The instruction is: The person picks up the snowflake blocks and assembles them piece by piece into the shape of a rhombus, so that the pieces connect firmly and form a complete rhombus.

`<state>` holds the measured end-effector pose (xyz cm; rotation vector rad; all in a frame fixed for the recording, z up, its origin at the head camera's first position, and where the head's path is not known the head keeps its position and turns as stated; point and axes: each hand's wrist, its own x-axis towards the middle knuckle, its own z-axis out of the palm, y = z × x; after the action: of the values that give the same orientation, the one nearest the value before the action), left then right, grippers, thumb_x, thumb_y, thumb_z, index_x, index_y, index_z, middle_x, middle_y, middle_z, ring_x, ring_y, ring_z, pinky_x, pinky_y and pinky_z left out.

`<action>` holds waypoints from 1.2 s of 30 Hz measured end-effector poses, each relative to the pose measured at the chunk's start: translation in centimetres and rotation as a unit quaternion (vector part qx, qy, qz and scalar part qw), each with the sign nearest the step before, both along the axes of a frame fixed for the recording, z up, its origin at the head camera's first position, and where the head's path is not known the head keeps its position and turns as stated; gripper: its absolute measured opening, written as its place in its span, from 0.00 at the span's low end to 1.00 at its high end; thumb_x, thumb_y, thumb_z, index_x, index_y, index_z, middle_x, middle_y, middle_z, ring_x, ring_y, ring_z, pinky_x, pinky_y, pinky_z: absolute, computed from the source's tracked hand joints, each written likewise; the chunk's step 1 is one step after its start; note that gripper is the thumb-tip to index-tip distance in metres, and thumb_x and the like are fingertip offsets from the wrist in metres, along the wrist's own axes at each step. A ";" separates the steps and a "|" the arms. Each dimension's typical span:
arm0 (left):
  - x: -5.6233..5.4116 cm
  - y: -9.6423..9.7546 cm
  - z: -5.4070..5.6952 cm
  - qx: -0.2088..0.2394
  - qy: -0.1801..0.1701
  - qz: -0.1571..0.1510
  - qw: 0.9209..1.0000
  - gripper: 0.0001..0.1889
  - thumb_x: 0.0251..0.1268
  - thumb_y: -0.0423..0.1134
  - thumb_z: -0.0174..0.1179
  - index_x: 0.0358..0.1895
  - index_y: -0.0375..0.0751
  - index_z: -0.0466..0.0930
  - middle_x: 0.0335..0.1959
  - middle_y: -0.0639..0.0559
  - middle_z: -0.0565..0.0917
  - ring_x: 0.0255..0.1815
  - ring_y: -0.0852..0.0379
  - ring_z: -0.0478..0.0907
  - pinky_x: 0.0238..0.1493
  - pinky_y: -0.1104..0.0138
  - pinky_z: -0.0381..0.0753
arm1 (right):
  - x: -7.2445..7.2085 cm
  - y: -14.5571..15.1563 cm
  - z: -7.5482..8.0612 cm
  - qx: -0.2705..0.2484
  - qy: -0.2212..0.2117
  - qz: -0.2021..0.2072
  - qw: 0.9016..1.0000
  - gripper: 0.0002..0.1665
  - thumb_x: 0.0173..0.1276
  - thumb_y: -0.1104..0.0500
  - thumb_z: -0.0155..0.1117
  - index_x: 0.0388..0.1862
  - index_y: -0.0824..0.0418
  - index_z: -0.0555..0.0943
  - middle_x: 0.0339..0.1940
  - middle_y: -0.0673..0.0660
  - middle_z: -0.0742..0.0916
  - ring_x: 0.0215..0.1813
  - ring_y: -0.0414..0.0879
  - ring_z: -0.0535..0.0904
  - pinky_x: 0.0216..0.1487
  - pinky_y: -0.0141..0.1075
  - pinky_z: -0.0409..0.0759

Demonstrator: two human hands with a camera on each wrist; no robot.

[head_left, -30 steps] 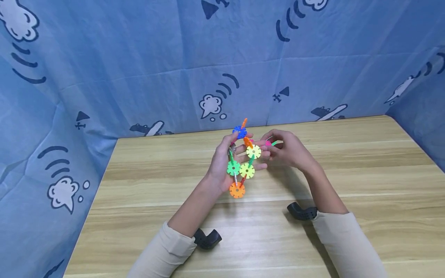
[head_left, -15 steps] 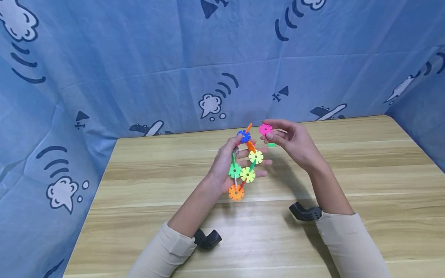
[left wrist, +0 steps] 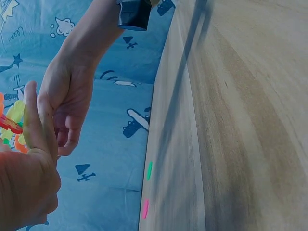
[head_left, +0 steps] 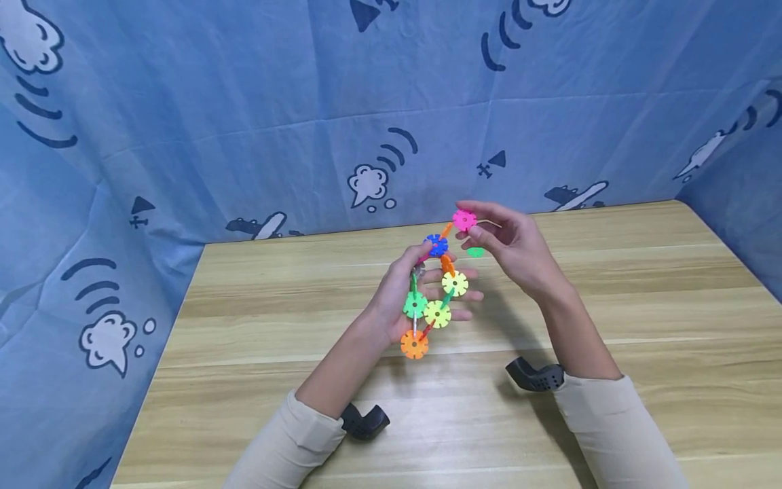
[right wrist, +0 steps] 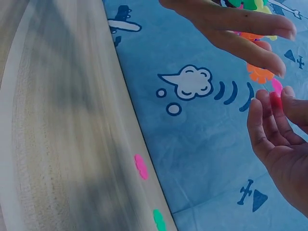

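My left hand [head_left: 391, 292] holds a loop of notched interlocking discs, its thumb on the blue disc [head_left: 436, 245] and its other fingers spread behind the loop. Yellow discs [head_left: 437, 314], a green disc [head_left: 415, 305] and a bottom orange disc [head_left: 414, 345] face the camera, joined by edge-on discs. From the blue disc an orange disc [head_left: 446, 230] sticks up edge-on. Between thumb and fingertips my right hand [head_left: 513, 248] pinches a loose pink disc [head_left: 464, 220], right at that orange disc's tip. In the right wrist view, the pinched pink disc is partly hidden by fingers.
A green disc [head_left: 475, 252] lies on the wooden table [head_left: 275, 305] below my right hand. Near it on the table lies another pink disc [right wrist: 141, 167], seen in both wrist views. A blue printed cloth [head_left: 275, 136] hangs behind the table's far edge.
My right hand has lifted the pink disc and brought it leftward to the loop's upper end. The left hand has shifted the loop slightly right; the green disc on the table has come into view.
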<state>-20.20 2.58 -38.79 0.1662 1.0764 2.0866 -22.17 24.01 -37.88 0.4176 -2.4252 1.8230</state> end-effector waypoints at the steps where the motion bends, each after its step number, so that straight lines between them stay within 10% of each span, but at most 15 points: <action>1: 0.0 0.0 0.0 -0.002 0.001 0.000 1.000 0.18 0.83 0.59 0.40 0.55 0.50 0.68 0.76 0.30 0.75 0.50 0.47 0.89 0.69 0.36 0.79 | 0.0 0.0 0.0 -0.002 0.002 0.004 1.000 0.25 0.83 0.65 0.60 0.75 0.67 0.76 0.57 0.46 0.88 0.45 0.40 0.90 0.56 0.28 0.89; 12: 0.0 -0.1 0.2 -0.005 0.007 -0.005 1.000 0.23 0.83 0.59 0.39 0.64 0.48 0.70 0.77 0.29 0.74 0.53 0.45 0.89 0.74 0.30 0.68 | 0.0 0.0 0.0 0.010 -0.005 0.020 1.000 0.25 0.84 0.66 0.58 0.76 0.66 0.76 0.56 0.43 0.89 0.46 0.39 0.89 0.56 0.30 0.90; 23: 0.0 0.0 0.2 -0.007 0.011 0.005 1.000 0.22 0.86 0.59 0.42 0.60 0.45 0.71 0.72 0.27 0.78 0.43 0.49 0.92 0.39 0.56 0.96 | -0.2 0.2 -0.2 -0.010 -0.016 0.070 0.997 0.25 0.87 0.63 0.52 0.78 0.67 0.73 0.53 0.52 0.87 0.49 0.42 0.85 0.56 0.30 0.89; 36: -0.1 -0.2 0.3 -0.046 0.016 0.005 0.999 0.28 0.88 0.60 0.43 0.74 0.45 0.72 0.68 0.27 0.82 0.44 0.46 0.94 0.39 0.54 0.96 | -0.2 0.4 -0.1 0.045 -0.037 0.091 0.994 0.24 0.90 0.61 0.47 0.79 0.61 0.73 0.53 0.55 0.85 0.49 0.47 0.86 0.56 0.30 0.87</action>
<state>-20.27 2.42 -38.45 0.1499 1.1911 2.0452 -22.37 24.43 -38.00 0.6084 -2.6059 1.8317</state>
